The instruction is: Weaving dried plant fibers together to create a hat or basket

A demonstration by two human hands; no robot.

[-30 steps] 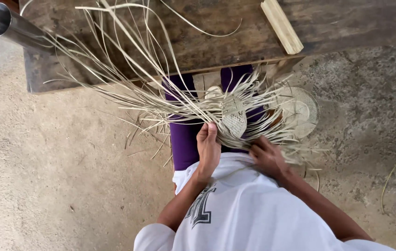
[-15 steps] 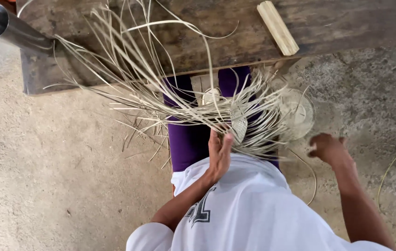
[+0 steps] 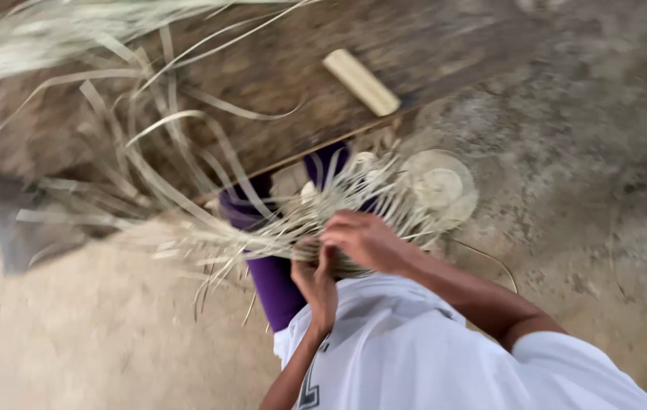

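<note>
While long straw strips (image 3: 149, 159) fan across the upper-left bench (image 3: 445, 38), both hands, the left hand (image 3: 317, 282) and the right hand (image 3: 365, 239), pinch the woven straw piece (image 3: 339, 205) at mid-frame.

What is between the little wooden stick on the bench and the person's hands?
In the head view, pale straw strands fan out between the wooden stick and the hands, right hand and left hand, crossing the bench edge and a purple-clad leg.

Lying across the lap at the wooden bench's (image 3: 263, 83) near edge: pale straw weaving (image 3: 323, 220), half-woven, loose strands fanning leftward, pressing against both hands, blurring.
</note>
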